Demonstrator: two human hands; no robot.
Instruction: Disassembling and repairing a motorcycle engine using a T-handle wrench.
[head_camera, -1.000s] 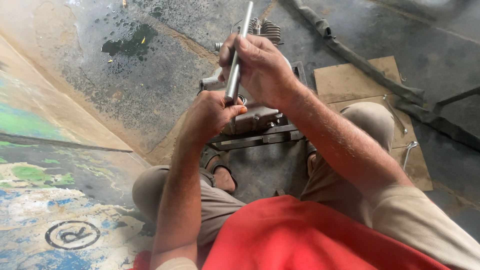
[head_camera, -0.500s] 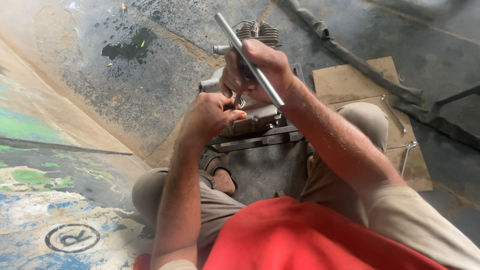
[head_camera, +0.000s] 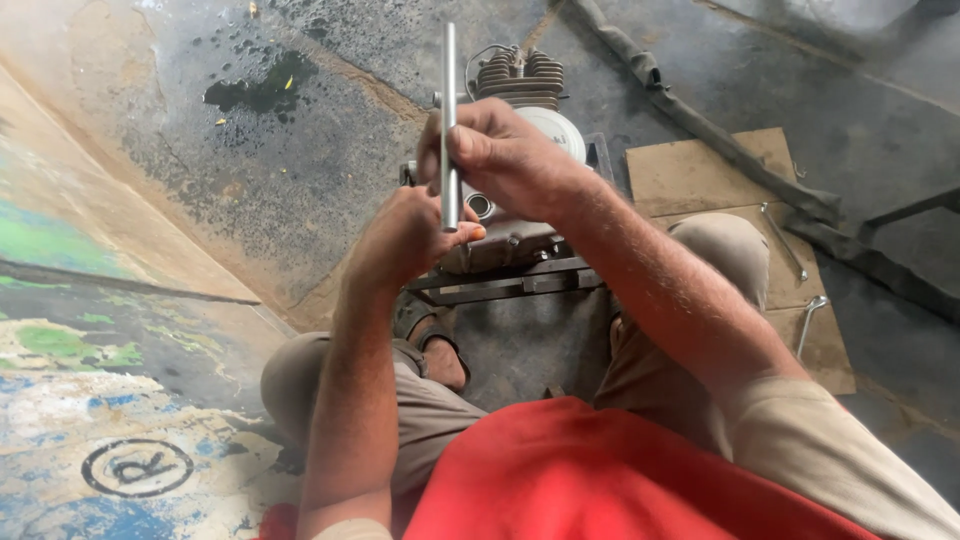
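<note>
My right hand (head_camera: 505, 160) grips a long silver metal bar (head_camera: 448, 90), held nearly upright over a small grey engine (head_camera: 520, 85) with cooling fins. The engine rests on a dark metal frame (head_camera: 505, 285) between my knees. My left hand (head_camera: 405, 240) sits just below the bar's lower end, fingers curled against the engine casing; whatever it pinches is hidden. My fingers cover the spot where the bar's lower end meets the engine.
Flat cardboard (head_camera: 700, 175) lies on the stained concrete to the right, with two silver wrenches (head_camera: 805, 320) on it. A dark strap (head_camera: 700, 120) runs diagonally behind. A dark oil puddle (head_camera: 260, 90) is at the far left, and a painted surface (head_camera: 70, 420) lies at lower left.
The bar has swung from leaning right, to leaning left, to nearly upright now. My left hand stays by the engine casing.
</note>
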